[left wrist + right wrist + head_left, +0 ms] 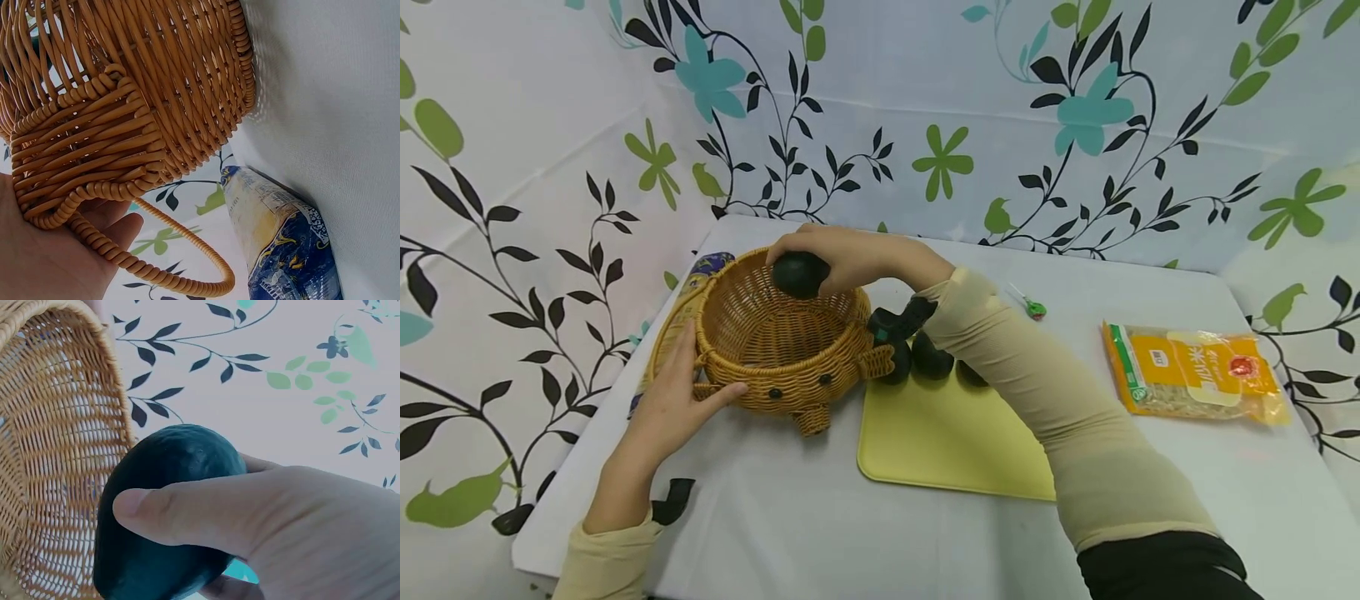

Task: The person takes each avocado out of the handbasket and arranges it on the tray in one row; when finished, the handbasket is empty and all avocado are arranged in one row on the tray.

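Observation:
A round wicker basket [782, 379] with a woven animal face, ear flaps and a looped handle stands at the table's left. My left hand [673, 400] grips its left side; in the left wrist view the fingers curl behind the ear flap [87, 144]. Above the basket's far right rim, my right hand [857, 254] holds a dark green avocado [800, 275]. In the right wrist view, the thumb lies across the avocado [169, 562], beside the basket's inner wall [69, 425]. Several more dark avocados [932, 358] lie along the yellow board's far edge, partly hidden by my right arm.
The yellow board [947, 442] lies right of the basket. An orange printed food bag [1195, 375] lies at the right. A small green-headed item [1036, 310] lies toward the back. A blue and gold package [287, 250] lies on the basket's left side.

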A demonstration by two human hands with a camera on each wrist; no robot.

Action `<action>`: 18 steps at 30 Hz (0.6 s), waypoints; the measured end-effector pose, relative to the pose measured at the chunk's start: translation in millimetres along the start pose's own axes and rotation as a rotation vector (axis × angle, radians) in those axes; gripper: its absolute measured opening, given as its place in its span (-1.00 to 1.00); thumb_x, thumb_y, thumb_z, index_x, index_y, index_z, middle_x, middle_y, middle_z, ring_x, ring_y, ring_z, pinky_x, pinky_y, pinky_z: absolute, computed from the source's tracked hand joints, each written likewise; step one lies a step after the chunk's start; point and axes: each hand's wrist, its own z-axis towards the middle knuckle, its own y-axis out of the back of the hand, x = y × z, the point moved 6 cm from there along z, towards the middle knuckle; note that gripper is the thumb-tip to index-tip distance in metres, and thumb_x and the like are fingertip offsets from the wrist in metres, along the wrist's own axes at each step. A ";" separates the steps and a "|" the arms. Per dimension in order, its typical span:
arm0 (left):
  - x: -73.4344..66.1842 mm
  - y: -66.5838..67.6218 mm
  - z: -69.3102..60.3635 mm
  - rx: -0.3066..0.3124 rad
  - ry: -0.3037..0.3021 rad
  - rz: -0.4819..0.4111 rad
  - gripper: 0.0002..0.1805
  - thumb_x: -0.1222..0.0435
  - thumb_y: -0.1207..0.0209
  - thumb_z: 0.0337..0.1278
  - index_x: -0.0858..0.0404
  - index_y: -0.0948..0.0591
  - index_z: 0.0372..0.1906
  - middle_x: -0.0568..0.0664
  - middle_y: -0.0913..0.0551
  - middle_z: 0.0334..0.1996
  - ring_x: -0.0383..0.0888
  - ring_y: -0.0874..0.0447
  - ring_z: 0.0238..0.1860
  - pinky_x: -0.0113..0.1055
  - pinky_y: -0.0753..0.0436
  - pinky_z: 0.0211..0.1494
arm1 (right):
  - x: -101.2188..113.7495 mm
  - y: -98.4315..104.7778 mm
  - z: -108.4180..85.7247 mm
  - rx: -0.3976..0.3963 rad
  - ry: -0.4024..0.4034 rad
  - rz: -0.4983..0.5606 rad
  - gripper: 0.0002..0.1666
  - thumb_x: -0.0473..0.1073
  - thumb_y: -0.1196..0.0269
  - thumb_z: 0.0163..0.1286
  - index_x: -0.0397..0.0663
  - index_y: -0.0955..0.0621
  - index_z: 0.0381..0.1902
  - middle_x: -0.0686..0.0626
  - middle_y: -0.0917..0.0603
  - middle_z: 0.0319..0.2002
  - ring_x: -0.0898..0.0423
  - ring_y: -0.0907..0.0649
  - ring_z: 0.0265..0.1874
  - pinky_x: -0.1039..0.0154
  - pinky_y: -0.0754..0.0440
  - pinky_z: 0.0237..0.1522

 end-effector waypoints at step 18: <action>0.3 -0.2 -0.2 -0.003 0.012 0.029 0.20 -0.18 -0.17 0.07 0.12 0.42 0.48 0.17 0.34 0.51 0.40 0.17 0.44 0.45 -0.09 0.23 | -27.1 23.6 -68.8 -0.177 -0.012 0.006 -0.27 -0.41 -0.30 0.10 0.08 -0.41 0.25 -0.09 -0.35 0.25 0.01 -0.36 0.24 0.02 -0.37 0.26</action>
